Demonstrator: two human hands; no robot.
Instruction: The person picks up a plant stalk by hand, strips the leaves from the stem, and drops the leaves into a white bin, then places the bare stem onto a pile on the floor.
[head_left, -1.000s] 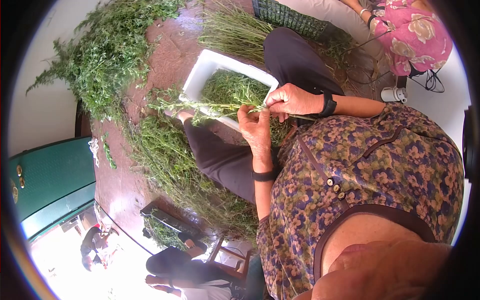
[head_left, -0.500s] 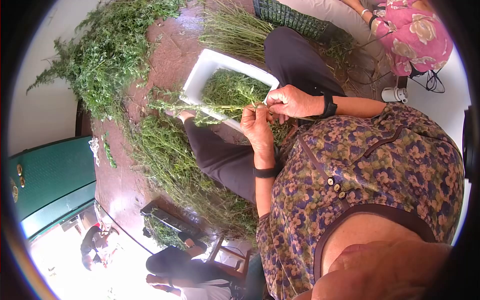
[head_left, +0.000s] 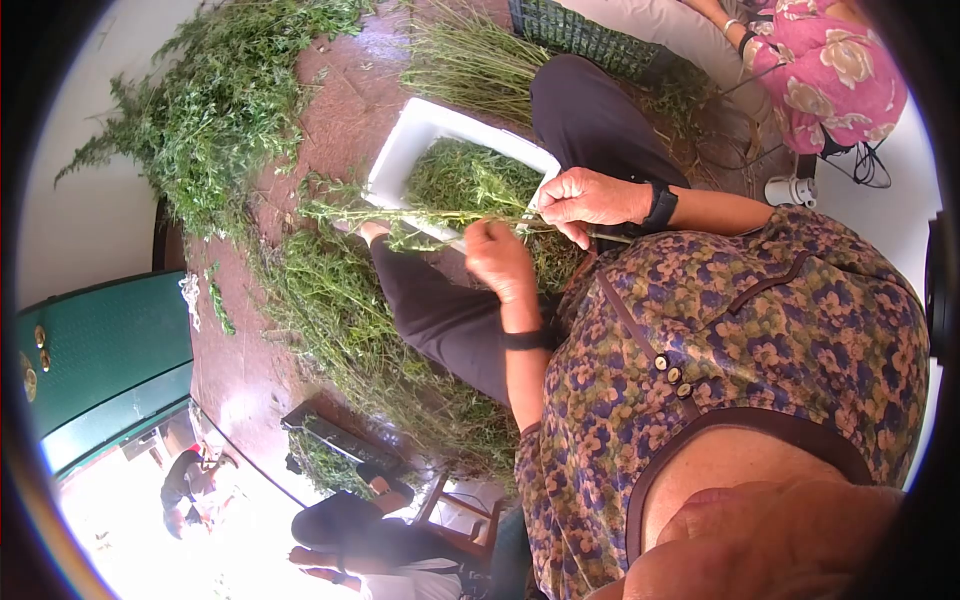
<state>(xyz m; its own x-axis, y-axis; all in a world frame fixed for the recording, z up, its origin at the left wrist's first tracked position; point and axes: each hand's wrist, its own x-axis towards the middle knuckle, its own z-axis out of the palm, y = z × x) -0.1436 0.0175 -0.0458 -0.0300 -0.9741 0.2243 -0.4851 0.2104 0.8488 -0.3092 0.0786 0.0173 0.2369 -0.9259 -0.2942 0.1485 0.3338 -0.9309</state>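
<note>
Leafy stem (head_left: 432, 216) — in the right hand (head_left: 590, 200), over the white box (head_left: 396, 150)

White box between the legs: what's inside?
Green leafy plant pieces lie inside the white box. They hide its floor, and the leafy stalk across it covers some of them.

1. The place is an indoor room used for handling plants; whether it belongs to a home cannot be told.
2. At left, a green door (head_left: 110, 345) with brass-coloured fittings (head_left: 41, 347) stands near a pale wall (head_left: 85, 235).
3. Strong light fills the opening (head_left: 120, 510) at lower left.
4. Leafy cuttings (head_left: 220, 120) lie heaped on the reddish-brown floor (head_left: 340, 115), upper left to lower centre, around a white box (head_left: 397, 150) of greenery.
5. Another person (head_left: 835, 65) is at upper right.
</note>
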